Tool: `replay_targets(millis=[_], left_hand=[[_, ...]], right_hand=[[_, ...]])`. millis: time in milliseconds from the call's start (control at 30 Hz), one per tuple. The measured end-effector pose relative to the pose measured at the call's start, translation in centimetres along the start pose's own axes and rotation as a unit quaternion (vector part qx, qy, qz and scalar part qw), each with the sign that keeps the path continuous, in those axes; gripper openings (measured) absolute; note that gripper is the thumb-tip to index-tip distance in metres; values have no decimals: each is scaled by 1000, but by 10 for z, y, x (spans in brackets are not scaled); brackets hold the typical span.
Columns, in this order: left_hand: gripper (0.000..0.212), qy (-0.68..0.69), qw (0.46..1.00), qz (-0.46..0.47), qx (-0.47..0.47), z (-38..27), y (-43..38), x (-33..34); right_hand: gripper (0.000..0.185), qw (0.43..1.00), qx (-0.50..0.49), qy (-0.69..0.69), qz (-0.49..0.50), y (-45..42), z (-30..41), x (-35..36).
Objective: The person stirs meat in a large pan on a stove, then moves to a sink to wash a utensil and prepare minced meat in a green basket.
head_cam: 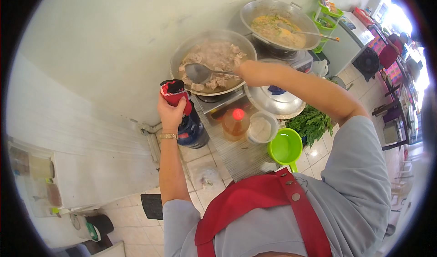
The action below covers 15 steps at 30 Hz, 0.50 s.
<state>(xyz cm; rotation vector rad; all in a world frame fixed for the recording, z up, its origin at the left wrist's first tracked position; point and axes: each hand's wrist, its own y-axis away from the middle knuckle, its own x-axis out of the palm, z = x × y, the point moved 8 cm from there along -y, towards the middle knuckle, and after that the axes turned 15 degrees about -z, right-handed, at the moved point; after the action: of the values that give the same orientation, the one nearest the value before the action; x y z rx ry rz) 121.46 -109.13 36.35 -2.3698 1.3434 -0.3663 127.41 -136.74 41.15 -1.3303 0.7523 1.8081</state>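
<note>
Chunks of meat lie in steaming liquid in a wide metal pan on a gas stove. My right hand grips the handle of a metal cooking ladle, its bowl resting over the meat at the pan's near left. By the pan's lower left rim, my left hand holds a folded red and black cloth; whether the cloth touches the rim cannot be told. A second pan behind to the right holds yellowish food with a ladle in it.
A metal lid, a red-capped bottle, a plastic tub and a green dipper stand near me. Leafy greens lie at the right. A dark blue cylinder is below my left hand. A person is far right.
</note>
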Motion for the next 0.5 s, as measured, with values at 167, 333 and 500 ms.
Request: replay_targets(millis=[167, 333, 500], left_hand=[[45, -31, 999, -7, 4, -1, 0, -4], [45, -57, 998, -5, 18, -4, -1, -3], [46, -61, 998, 6, 6, -1, 0, -3]], right_hand=[[19, 989, -67, 70, -113, 37, 38, -52], [23, 980, -60, 175, -78, 66, 37, -32], [27, 970, -23, 230, -71, 56, 4, -14]])
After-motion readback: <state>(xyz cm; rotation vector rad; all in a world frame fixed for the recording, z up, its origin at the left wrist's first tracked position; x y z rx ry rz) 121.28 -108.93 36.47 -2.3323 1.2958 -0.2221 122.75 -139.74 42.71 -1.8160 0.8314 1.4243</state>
